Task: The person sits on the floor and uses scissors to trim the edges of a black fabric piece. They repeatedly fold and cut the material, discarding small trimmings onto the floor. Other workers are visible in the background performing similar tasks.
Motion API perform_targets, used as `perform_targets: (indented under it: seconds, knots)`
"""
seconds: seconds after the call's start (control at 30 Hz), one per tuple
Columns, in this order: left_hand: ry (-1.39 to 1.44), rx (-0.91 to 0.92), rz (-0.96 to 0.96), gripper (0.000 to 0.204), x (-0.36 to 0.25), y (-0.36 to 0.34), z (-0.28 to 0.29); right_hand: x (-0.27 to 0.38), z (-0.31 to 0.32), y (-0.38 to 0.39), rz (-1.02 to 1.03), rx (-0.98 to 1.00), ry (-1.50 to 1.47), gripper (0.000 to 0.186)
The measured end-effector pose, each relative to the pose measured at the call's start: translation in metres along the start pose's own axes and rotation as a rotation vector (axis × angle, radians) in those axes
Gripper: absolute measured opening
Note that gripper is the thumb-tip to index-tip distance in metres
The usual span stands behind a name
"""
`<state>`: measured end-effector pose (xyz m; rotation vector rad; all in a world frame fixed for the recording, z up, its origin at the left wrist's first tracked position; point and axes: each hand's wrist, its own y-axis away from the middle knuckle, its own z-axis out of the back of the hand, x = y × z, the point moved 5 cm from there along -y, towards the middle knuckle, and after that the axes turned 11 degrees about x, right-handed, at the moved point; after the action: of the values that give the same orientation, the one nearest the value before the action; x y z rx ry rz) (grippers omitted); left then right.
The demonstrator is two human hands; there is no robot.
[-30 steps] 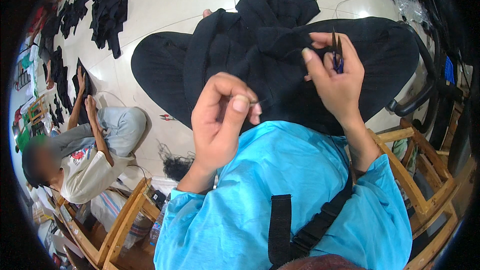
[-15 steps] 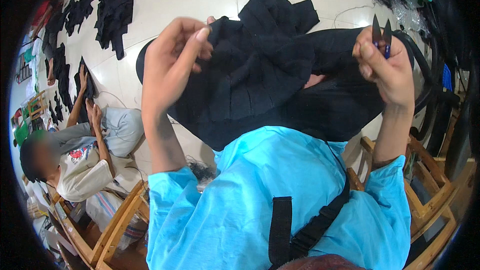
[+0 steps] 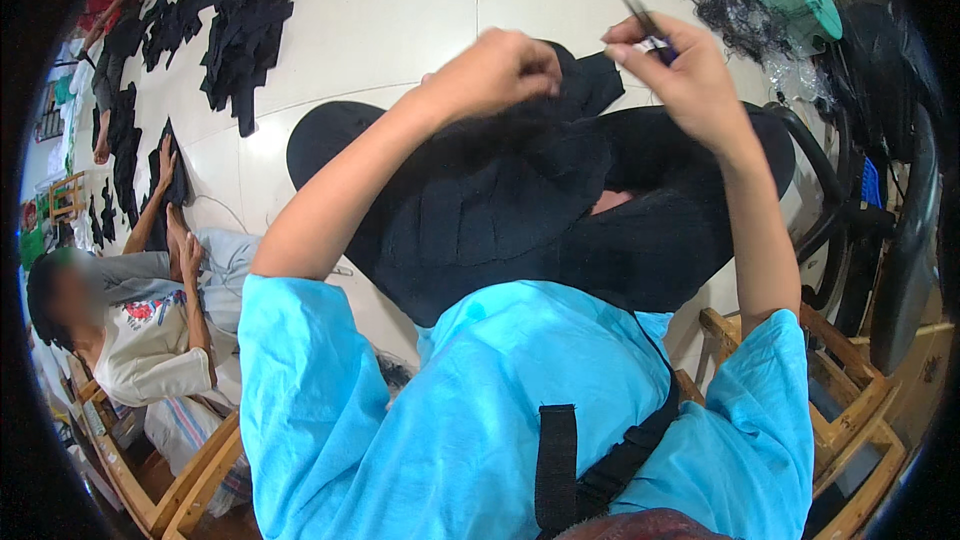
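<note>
Black cloth, seemingly a garment with seams, lies spread over my lap and raised knees. My left hand is above its far edge, fingers curled and smeared by motion; what they hold, if anything, does not show. Across from it, my right hand grips small thread snips with dark pointed blades and a purple-blue handle. The blades point away to the far left, and thumb and forefinger come close together beside them. A folded black end of the cloth sticks out between my two hands.
Dark thread scraps lie by a green tub at the far right. Black cloth pieces cover the floor far left. At left sits a person in a white shirt. Wooden frames flank me; black curved tubing stands right.
My left hand has swung right and across the cloth. My right hand has moved left with the snips, so the two hands are nearer each other. The view has shifted slightly.
</note>
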<state>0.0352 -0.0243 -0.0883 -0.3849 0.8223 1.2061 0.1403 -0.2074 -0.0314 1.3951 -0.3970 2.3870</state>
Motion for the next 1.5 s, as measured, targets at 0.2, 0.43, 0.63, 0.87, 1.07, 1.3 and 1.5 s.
perform_targets:
  seconds: [0.2, 0.43, 0.63, 0.87, 1.07, 1.3, 1.5]
  knots:
    - [0.495, -0.402, -0.009, 0.031, -0.027, -0.016, 0.047, 0.013, -0.011, -0.021, 0.040, -0.136, -0.021, 0.046]
    - [0.323, -0.469, -0.025, 0.059, -0.028, -0.004, 0.089, -0.023, 0.073, -0.041, -0.212, 0.273, -0.608, 0.026]
    - [0.211, -0.125, 0.299, 0.047, 0.018, 0.009, 0.042, -0.215, 0.315, 0.030, -0.769, -0.399, 0.473, 0.025]
    - [-0.009, 0.359, 0.063, 0.049, -0.011, 0.015, -0.071, -0.185, 0.401, 0.116, -0.536, -1.229, 0.464, 0.030]
    - [0.291, 0.170, 0.096, 0.011, -0.005, 0.000, -0.033, -0.092, 0.286, 0.082, -0.468, -0.669, 0.122, 0.037]
    - [0.057, 0.300, 0.079, 0.050, -0.012, 0.014, -0.066, -0.066, 0.127, 0.013, -0.203, 0.312, 0.434, 0.038]
    - [-0.002, 0.260, -0.045, 0.022, -0.001, 0.008, -0.080, -0.096, 0.009, 0.008, -0.223, 1.012, 0.370, 0.039]
